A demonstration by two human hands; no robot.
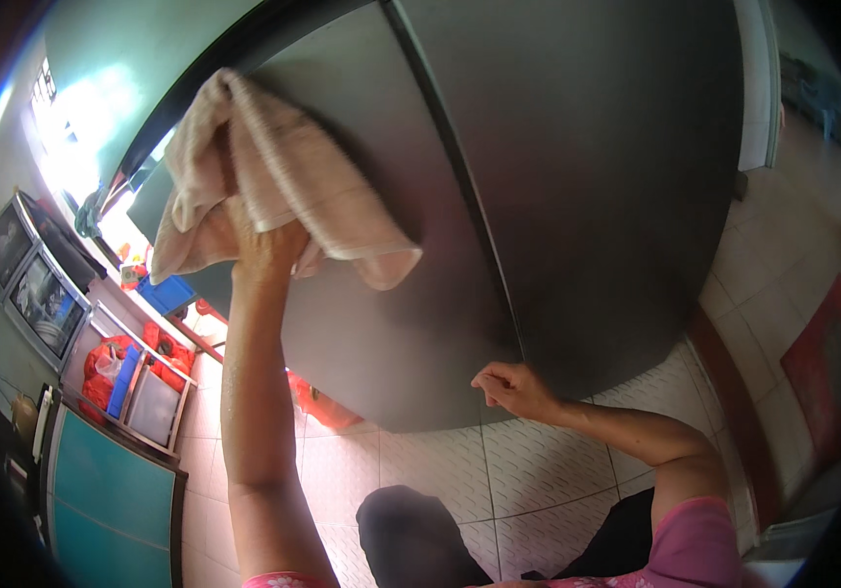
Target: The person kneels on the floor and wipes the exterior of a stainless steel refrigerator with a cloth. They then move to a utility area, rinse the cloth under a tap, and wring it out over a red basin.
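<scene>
A tall grey double-door refrigerator point(574, 191) fills the middle of the view, a dark vertical gap point(457, 162) running between its doors. My left hand point(270, 231) reaches up along the left door point(361, 345) with a beige cloth towel point(317, 176) in its grip. The towel drapes over the fingers, hiding most of them, and its edges look blurred. Lower down, my right hand point(512, 389) hovers near the bottom of the doors, fingers curled in and nothing visible in them. Whether it touches the door cannot be told.
Patterned floor tiles point(427, 470) lie below. At left are a teal-fronted cabinet point(112, 492), a rack with red bags point(104, 375), a blue bin point(167, 294) and a glass-fronted cupboard point(49, 305). On the right run a dark red threshold point(736, 419) and a red mat point(828, 367).
</scene>
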